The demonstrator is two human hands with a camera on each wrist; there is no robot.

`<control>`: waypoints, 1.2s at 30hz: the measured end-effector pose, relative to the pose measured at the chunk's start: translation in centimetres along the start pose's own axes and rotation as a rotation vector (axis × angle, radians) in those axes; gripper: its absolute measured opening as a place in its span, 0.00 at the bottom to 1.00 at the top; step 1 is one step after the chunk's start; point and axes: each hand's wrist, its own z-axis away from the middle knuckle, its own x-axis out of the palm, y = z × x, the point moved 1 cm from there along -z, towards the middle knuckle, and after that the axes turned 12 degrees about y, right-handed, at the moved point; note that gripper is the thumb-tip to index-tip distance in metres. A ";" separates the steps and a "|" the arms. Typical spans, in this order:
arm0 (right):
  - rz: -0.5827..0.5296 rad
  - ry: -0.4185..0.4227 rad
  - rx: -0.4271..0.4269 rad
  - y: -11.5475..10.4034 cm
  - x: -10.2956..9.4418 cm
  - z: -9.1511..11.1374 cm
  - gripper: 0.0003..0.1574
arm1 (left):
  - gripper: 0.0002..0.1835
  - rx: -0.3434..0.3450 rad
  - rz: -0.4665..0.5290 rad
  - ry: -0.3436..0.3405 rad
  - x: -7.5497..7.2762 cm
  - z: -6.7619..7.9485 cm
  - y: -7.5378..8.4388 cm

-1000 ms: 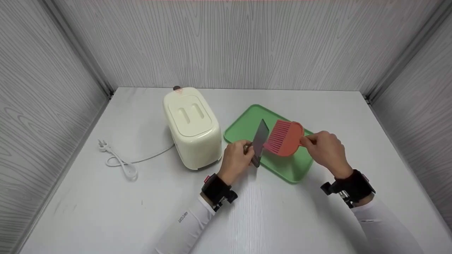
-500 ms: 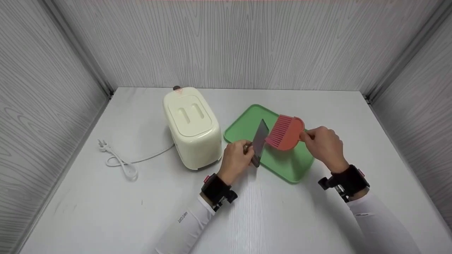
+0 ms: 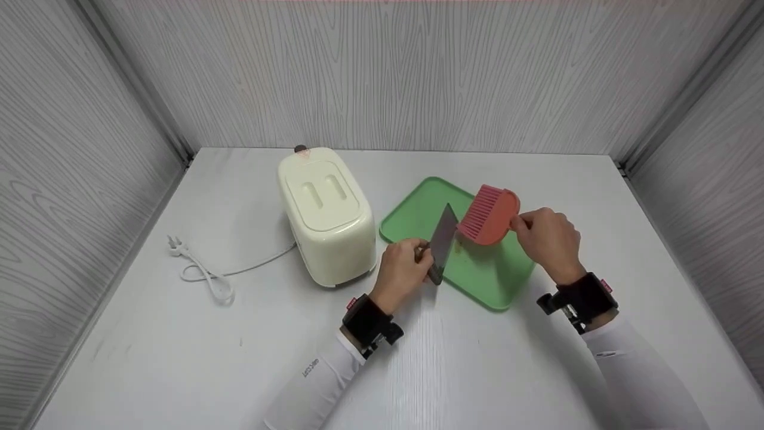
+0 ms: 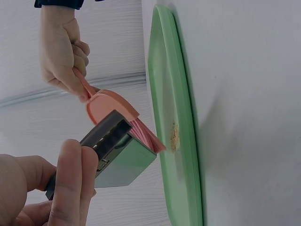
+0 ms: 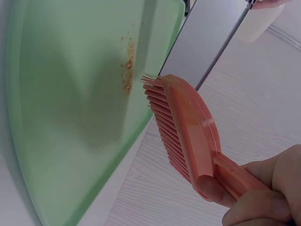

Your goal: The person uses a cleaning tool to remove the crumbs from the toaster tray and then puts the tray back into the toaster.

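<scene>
My left hand [image 3: 403, 269] grips the dark end of a thin metal crumb tray [image 3: 443, 239], tilted on edge over the green tray [image 3: 418, 209]. In my right hand [image 3: 548, 242] is the handle of an orange hand brush [image 3: 498, 218] with pink bristles. The bristle tips are right at the crumb tray's lower edge in the right wrist view. A small line of brown crumbs [image 5: 128, 68] lies on the green tray below. Part of the crumb tray is hidden behind its dark end in the left wrist view.
A cream toaster [image 3: 328, 221] with a closed lid stands left of the green tray. Its white cord [image 3: 256, 267] and plug [image 3: 176, 246] lie on the white table [image 3: 239, 370] further left. Pale wood-grain panels [image 3: 388, 77] enclose the back and sides.
The right hand and brush have moved away from me, toward the back panel. Crumbs now show on the green tray below the brush. The left hand and crumb tray have barely moved.
</scene>
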 end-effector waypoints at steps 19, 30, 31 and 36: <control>0.037 0.030 0.044 1.1 0.0 -0.1 0.24 | 0.10 0.007 -0.031 0.006 0.1 0.0 -0.2; -0.018 0.045 0.093 2.3 -0.8 0.0 0.21 | 0.11 -0.007 -0.009 0.010 0.1 -0.1 -0.5; -0.019 0.046 0.099 2.5 -0.9 0.0 0.21 | 0.11 -0.011 -0.005 0.011 0.1 -0.1 -0.6; -0.017 0.056 0.127 3.4 -1.0 0.3 0.24 | 0.11 -0.063 0.033 0.007 0.0 -0.2 -0.5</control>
